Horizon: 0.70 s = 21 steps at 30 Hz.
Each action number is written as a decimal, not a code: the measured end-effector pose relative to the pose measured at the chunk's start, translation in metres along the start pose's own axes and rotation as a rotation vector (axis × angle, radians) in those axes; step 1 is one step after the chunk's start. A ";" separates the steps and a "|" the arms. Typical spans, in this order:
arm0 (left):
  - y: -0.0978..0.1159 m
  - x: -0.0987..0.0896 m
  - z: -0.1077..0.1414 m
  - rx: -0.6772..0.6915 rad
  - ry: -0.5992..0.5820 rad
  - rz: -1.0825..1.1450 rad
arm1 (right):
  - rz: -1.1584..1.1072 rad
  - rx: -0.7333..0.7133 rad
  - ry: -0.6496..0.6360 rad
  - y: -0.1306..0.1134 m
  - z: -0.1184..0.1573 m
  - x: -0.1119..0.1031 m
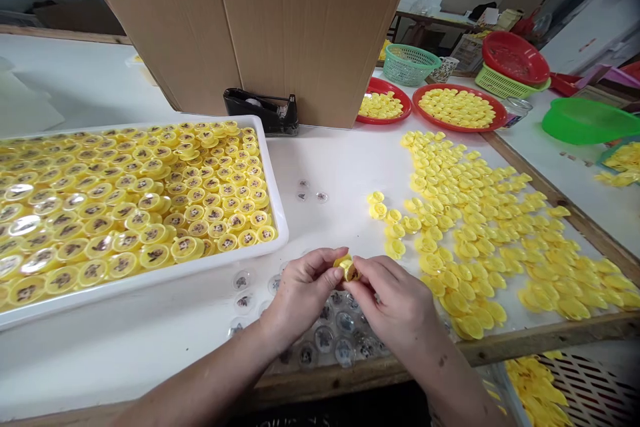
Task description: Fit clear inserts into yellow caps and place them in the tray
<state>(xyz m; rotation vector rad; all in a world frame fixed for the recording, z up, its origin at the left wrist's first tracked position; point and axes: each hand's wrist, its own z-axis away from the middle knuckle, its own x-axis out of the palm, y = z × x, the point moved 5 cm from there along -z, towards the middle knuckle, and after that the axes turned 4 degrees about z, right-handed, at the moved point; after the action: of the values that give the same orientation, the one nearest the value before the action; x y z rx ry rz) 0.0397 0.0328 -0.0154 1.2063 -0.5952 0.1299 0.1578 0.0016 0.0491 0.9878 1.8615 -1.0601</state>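
Observation:
Near the table's front edge, my left hand [307, 287] and my right hand [393, 293] meet around one small yellow piece [347, 268]. The fingers of both hands pinch it from either side. Below and behind the hands lie several clear round discs with dark printed pictures [324, 339]. Three more small discs [321, 197] rest farther back on the white table. Loose yellow pieces [465, 247] spread over the right side. On the left, a white tray [280, 213] holds many yellow cups with printed round tops [155, 255].
A tall cardboard sheet [270, 27] stands behind a black tape dispenser [263, 111]. Red plates [493, 121] of yellow pieces, a green basket [410, 65] and a green bowl [590, 121] are at the back right. A wooden strip [575, 207] edges the table.

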 end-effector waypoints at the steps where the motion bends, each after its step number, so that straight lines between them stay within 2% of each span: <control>1: 0.000 0.000 0.000 -0.003 -0.009 -0.001 | -0.008 0.004 0.023 0.000 -0.001 0.000; 7: 0.005 0.006 0.000 -0.025 -0.117 0.060 | -0.148 0.064 0.121 0.005 -0.002 0.002; 12: 0.006 0.006 0.001 0.002 -0.147 -0.004 | -0.399 0.171 -0.001 0.019 0.001 0.006; 16: 0.009 0.003 0.001 0.086 -0.166 -0.173 | -0.592 0.262 -0.051 0.029 0.007 0.010; 21: 0.014 0.002 0.001 0.120 -0.143 -0.327 | -0.824 0.426 -0.024 0.038 0.012 0.021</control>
<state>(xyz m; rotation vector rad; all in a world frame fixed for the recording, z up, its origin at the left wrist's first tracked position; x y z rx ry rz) 0.0349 0.0366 -0.0025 1.4219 -0.5114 -0.2014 0.1856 0.0095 0.0143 0.3827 2.1123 -1.9968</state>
